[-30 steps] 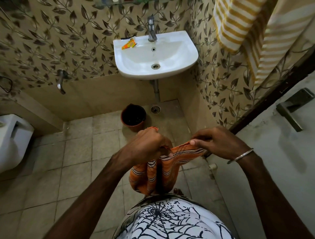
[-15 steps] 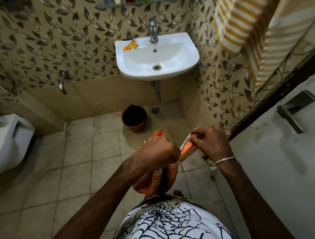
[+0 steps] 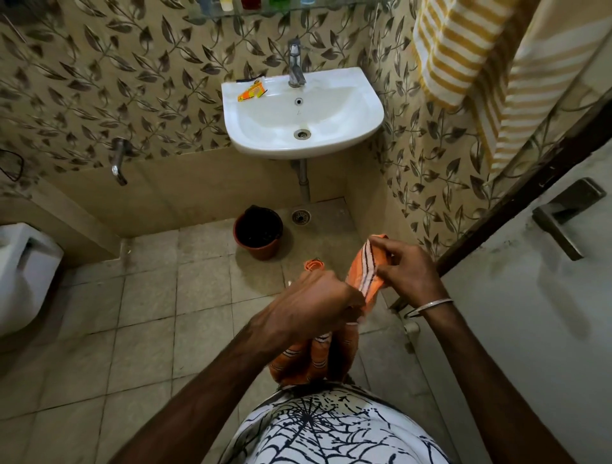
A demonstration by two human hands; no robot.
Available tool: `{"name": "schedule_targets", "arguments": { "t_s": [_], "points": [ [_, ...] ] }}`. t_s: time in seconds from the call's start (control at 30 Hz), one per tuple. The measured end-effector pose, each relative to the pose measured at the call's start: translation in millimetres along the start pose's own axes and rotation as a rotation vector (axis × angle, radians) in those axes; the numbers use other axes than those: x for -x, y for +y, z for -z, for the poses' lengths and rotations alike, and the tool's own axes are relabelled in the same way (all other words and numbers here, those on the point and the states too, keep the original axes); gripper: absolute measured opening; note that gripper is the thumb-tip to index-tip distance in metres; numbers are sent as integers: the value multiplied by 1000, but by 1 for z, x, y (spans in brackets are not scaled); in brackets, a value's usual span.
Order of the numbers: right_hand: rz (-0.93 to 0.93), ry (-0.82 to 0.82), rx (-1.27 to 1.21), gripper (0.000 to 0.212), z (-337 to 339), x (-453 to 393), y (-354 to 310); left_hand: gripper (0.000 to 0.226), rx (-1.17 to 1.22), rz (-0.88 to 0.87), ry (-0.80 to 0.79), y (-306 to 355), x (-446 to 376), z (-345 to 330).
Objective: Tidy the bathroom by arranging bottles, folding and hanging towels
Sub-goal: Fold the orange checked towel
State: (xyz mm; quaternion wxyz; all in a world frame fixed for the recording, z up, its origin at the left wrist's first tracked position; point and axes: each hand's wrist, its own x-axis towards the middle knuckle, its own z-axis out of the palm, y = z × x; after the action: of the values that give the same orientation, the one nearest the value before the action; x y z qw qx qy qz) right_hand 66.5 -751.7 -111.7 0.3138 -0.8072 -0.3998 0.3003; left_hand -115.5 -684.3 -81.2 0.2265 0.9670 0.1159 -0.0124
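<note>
An orange towel with white and dark stripes is held in front of my body, above the tiled floor. My left hand grips its bunched middle, and the rest hangs below in folds. My right hand pinches the upper striped edge, raised up and to the right. A yellow and white striped towel hangs high on the right wall. Several bottles stand on a glass shelf at the top edge, mostly cut off.
A white sink with a tap and an orange packet is on the far wall. A brown bucket stands on the floor below. A toilet is at left, a door with handle at right.
My right hand has lifted the towel's edge up and to the right, away from my left hand. The camera has tilted up slightly, showing the shelf.
</note>
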Motion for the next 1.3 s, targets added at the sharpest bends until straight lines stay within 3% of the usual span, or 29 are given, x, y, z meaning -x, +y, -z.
{"name": "schedule_targets", "arguments": {
  "t_s": [0.1, 0.2, 0.3, 0.37, 0.43, 0.5, 0.53, 0.6, 0.67, 0.77, 0.97, 1.13, 1.3],
  "points": [
    [77, 129, 175, 54, 2, -11, 0, 35, 111, -67, 163, 8, 1, 5],
    [78, 176, 291, 62, 9, -25, 5, 29, 391, -232, 260, 24, 5, 16],
    [184, 122, 198, 51, 13, -26, -3, 24, 677, -432, 200, 52, 6, 30],
    [305, 63, 9, 38, 9, -13, -19, 23, 741, -479, 277, 54, 1, 37],
    [338, -150, -291, 25, 3, 1, -33, 17, 727, -399, 456, 41, -3, 44],
    [282, -348, -530, 18, 2, 12, -39, 16, 622, -211, 662, 24, -5, 49],
    [281, -403, -574, 13, 5, 16, -41, 14, 554, -92, 759, 17, -4, 50],
    [306, -480, -583, 27, 9, 23, -44, 9, 516, 110, 904, 8, -2, 51],
    [322, -488, -559, 33, 5, 27, -47, 11, 541, 223, 975, 3, -1, 53],
    [330, -407, -517, 26, -6, 25, -51, 20, 592, 320, 928, -2, 1, 56],
    [349, -309, -648, 24, -3, 16, -47, 54, 842, 465, 468, -27, 27, 68],
    [313, -302, -659, 25, 1, 12, -39, 41, 997, 582, 384, -48, 41, 69],
    [322, -313, -686, 26, 0, 12, -38, 25, 928, 583, 228, -53, 41, 66]
  ]
}}
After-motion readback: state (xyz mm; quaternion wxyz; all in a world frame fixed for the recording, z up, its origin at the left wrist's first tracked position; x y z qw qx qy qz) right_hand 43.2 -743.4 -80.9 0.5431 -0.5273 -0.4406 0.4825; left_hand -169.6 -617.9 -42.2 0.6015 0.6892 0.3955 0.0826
